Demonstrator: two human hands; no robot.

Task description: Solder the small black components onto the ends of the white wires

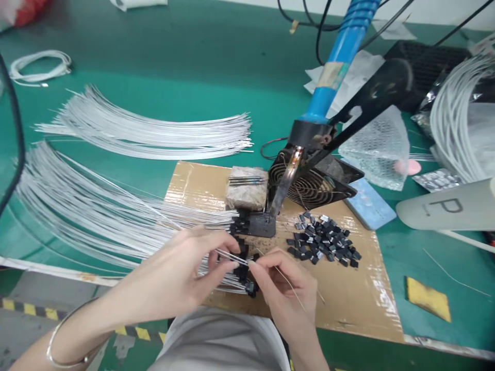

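My left hand (185,273) pinches the end of a thin white wire (228,256) over a brown cardboard sheet (348,299). My right hand (284,283) is closed in a pinch on a fine strand of solder wire (290,286), its fingertips meeting the wire end held by the left. Below the fingers lie several wires with small black connectors (243,257) on their ends. A pile of loose black connectors (325,241) sits to the right on the cardboard. A blue-handled soldering iron (340,56) rests in a black stand (266,224) just beyond the hands.
Two fans of cut white wires (154,135) spread over the green bench at left. A small black fan (309,183), a sponge block (247,188), bubble wrap (379,144), coiled white cable (456,113) and a yellow pad (427,299) lie around.
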